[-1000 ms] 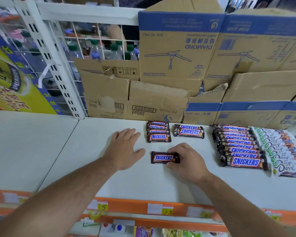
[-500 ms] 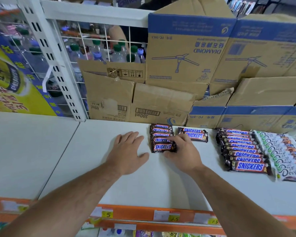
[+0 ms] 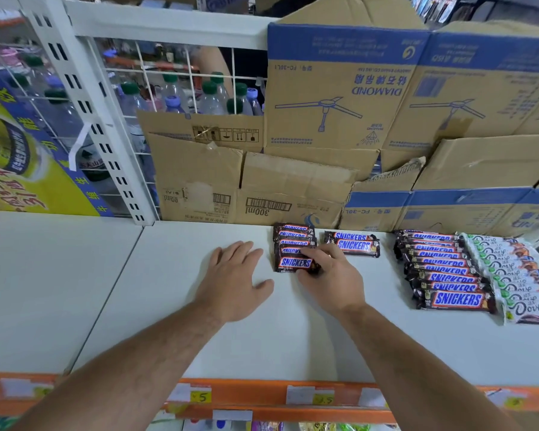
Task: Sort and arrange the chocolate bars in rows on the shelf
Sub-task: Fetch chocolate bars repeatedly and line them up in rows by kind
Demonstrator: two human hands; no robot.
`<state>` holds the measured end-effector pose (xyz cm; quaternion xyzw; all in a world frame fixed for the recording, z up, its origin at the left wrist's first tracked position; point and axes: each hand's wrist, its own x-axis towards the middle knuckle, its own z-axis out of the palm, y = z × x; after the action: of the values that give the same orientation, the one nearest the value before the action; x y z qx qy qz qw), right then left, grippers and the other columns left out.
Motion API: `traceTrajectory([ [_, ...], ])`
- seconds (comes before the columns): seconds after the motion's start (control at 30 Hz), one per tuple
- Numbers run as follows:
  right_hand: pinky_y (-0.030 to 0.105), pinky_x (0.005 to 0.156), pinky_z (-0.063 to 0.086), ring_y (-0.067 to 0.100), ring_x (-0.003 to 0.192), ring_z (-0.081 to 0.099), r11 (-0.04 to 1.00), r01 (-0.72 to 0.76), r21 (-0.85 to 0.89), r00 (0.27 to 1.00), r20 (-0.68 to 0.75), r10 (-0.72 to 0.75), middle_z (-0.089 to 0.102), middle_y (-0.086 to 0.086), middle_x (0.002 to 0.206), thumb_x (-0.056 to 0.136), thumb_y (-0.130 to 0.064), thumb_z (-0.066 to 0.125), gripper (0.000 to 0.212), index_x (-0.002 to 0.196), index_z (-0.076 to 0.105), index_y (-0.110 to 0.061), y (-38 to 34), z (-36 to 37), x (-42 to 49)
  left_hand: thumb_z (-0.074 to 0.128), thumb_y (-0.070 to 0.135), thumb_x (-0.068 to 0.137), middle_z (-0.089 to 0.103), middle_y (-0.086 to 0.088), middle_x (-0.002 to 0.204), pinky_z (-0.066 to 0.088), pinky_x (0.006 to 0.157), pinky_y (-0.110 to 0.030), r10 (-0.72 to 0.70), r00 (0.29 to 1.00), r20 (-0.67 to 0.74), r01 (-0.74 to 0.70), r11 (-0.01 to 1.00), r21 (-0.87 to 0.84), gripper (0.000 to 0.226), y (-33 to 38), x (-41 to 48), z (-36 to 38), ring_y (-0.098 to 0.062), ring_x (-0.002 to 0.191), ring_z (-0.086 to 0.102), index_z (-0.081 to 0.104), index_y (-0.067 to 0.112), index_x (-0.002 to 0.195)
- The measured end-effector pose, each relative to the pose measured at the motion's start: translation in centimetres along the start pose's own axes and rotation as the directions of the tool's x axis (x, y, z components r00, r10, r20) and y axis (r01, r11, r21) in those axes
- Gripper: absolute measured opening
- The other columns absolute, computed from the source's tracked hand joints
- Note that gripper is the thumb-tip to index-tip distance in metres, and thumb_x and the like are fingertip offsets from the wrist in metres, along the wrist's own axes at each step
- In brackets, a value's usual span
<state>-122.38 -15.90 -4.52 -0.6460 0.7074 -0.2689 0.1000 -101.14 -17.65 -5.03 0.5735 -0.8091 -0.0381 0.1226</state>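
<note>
- The left hand point(image 3: 234, 281) lies palm down on the white shelf point(image 3: 156, 306), fingers straight and slightly spread, holding nothing.
- The right hand point(image 3: 330, 278) has its fingers curled; thumb and fingers pinch the right end of the front bar point(image 3: 293, 263), a small Snickers.
- The front bar lies flat, label up, at the near end of the small row point(image 3: 293, 239) of overlapping Snickers, touching the bar behind it. This row sits at 2 o'clock from the left hand, just beside its fingertips.
- A pair point(image 3: 353, 244) of Snickers lies at 3 o'clock from the small row, near it but apart, just past the right hand's knuckles.
- A long row point(image 3: 442, 269) of bigger Snickers runs front to back at 3 o'clock from the right hand, well apart from it.
- A Dove row point(image 3: 517, 275) lies against the long row at its 3 o'clock side.
- Cardboard boxes point(image 3: 339, 104) stand along the back of the shelf at 12 o'clock.
- Bottles point(image 3: 212, 98) show behind a wire grid at 11 o'clock.
- An orange price strip point(image 3: 262, 396) edges the shelf at 6 o'clock.
</note>
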Motion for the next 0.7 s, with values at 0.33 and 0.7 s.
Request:
traceTrajectory([
  [0.33, 0.026, 0.084, 0.051, 0.004, 0.101, 0.059, 1.0, -0.028, -0.005, 0.999, 0.036, 0.029, 0.047, -0.023, 0.126, 0.077, -0.049, 0.062, 0.048, 0.124, 0.056, -0.047, -0.5, -0.3, -0.5, 0.036, 0.061, 0.086, 0.02, 0.007, 0.158, 0.006, 0.118, -0.04, 0.0, 0.999, 0.035, 0.0, 1.0, -0.006, 0.069, 0.0, 0.0, -0.2, -0.012, 0.145, 0.009, 0.031, 0.029, 0.147],
  [0.7, 0.028, 0.088, 0.046, 0.017, 0.112, 0.055, 0.99, -0.137, -0.023, 0.974, 0.18, 0.139, 0.045, -0.005, 0.13, 0.076, -0.036, 0.07, 0.066, 0.137, 0.046, -0.027, -1.8, -2.6, -3.2, 0.036, 0.062, 0.087, 0.018, 0.005, 0.16, 0.005, 0.118, -0.041, 0.015, 0.993, 0.121, -0.011, 0.999, -0.034, 0.071, -0.4, -0.2, -0.7, -0.012, 0.146, 0.007, 0.028, 0.028, 0.149],
])
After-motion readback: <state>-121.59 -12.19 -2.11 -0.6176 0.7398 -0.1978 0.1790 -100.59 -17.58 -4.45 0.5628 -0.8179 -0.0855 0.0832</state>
